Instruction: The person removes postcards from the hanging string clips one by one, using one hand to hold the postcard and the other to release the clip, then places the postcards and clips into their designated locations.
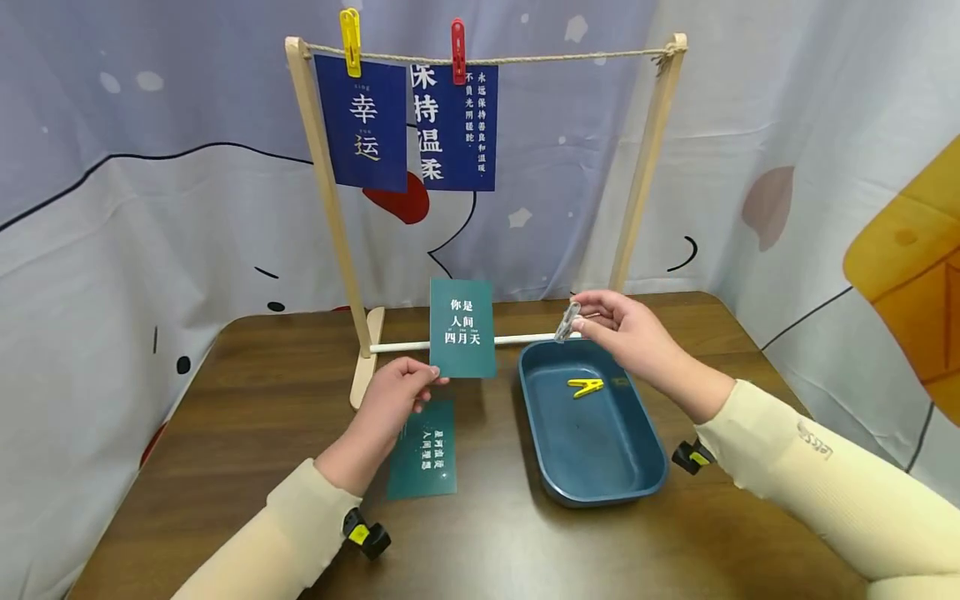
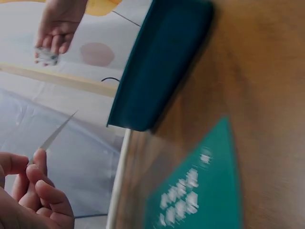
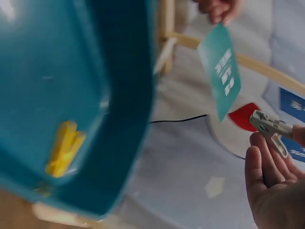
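Note:
My left hand [image 1: 397, 392] pinches a green card [image 1: 462, 321] with white characters by its lower left corner, holding it upright in the air. Between thumb and fingers, my right hand [image 1: 626, 333] grips a grey-white clothespin [image 1: 567, 322] above the far end of the blue basin [image 1: 534, 433]. The right wrist view shows this clothespin [image 3: 269, 127] from close by. A second green card [image 1: 423, 454] lies on the table under my left hand. Inside the basin is a yellow clothespin [image 1: 585, 387].
A wooden rack with a rope [image 1: 555, 58] stands at the back. From the rope hang two blue cards, one [image 1: 367, 125] by a yellow clothespin [image 1: 351, 43], the other [image 1: 457, 129] by a red clothespin [image 1: 458, 52]. A white bar [image 1: 401, 347] joins the rack's feet. Behind hangs a patterned curtain [image 1: 187, 208].

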A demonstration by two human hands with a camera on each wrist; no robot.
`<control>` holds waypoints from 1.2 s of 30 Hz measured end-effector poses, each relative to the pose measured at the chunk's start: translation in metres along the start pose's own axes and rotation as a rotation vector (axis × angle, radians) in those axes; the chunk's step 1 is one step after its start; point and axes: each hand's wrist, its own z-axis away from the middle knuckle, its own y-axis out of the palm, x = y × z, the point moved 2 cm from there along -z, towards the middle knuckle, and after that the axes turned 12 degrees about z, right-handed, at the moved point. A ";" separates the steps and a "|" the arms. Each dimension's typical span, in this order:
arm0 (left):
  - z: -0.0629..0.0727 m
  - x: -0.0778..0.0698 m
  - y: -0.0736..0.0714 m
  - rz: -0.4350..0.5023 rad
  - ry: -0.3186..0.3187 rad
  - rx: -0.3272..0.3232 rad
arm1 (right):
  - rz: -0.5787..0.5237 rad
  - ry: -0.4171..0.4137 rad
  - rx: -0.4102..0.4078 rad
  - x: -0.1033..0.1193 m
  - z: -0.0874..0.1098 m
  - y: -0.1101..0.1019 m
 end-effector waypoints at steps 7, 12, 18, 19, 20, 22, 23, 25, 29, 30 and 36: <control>0.025 0.018 -0.025 -0.123 -0.108 0.020 | 0.273 -0.048 0.090 -0.039 0.020 0.015; 0.043 0.028 -0.040 -0.173 -0.160 0.032 | 0.349 -0.087 0.149 -0.054 0.027 0.024; 0.060 0.041 -0.050 -0.152 -0.245 0.035 | 0.438 -0.143 0.196 -0.060 0.031 0.031; 0.062 0.043 -0.051 -0.144 -0.259 0.039 | 0.448 -0.142 0.203 -0.061 0.032 0.032; 0.065 0.045 -0.052 -0.137 -0.273 0.045 | 0.456 -0.144 0.211 -0.061 0.033 0.032; 0.068 0.049 -0.054 -0.138 -0.293 0.059 | 0.471 -0.145 0.225 -0.062 0.035 0.034; 0.069 0.051 -0.055 -0.139 -0.302 0.066 | 0.478 -0.146 0.230 -0.063 0.036 0.035; 0.072 0.053 -0.056 -0.158 -0.312 0.082 | 0.495 -0.149 0.235 -0.063 0.037 0.036; 0.075 0.056 -0.059 -0.238 -0.294 0.086 | 0.530 -0.166 0.241 -0.064 0.039 0.037; 0.076 0.056 -0.060 -0.265 -0.284 0.080 | 0.539 -0.170 0.245 -0.065 0.039 0.037; 0.081 0.055 -0.065 -0.439 -0.222 0.063 | 0.579 -0.184 0.270 -0.067 0.040 0.038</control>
